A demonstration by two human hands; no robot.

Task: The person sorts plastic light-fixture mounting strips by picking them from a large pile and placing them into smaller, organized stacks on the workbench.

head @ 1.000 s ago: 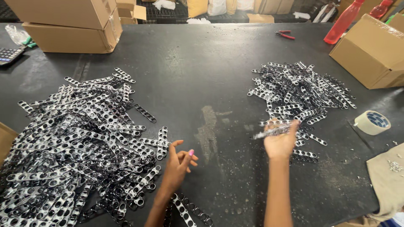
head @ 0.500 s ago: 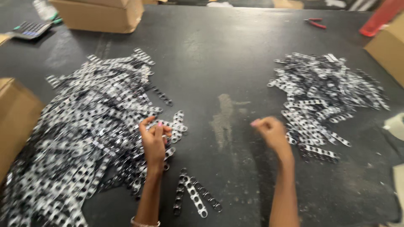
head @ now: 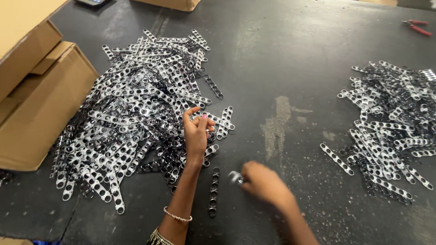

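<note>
L hand [head: 196,131] sits at the right edge of the big strip pile [head: 131,109] on the table's [head: 281,54] left half, fingers bent and pinched loosely together over the top strips; whether it actually has one clamped I can't tell. R hand [head: 265,183] is low near the front edge, blurred, fingers curled, w/ something small and shiny at the tips – prob. a strip, but too smeared to say for sure. A single dark strip [head: 214,190] lies between the two wrists. Smaller pile [head: 390,127] is over at the right edge; boxes [head: 41,100] at the left edge, red pliers [head: 415,27] at the far right corner.

To do it well, I'd judge: lift one strip off the pile edge w/ fingertips rather than raking, since they interlock and drag neighbours along; keep the other hand close.

Vs. half a sec ago: R hand has come away from the smaller pile toward the front middle; L hand stays at the big pile's edge, fingers similarly pinched. View has swung left, boxes now larger.
</note>
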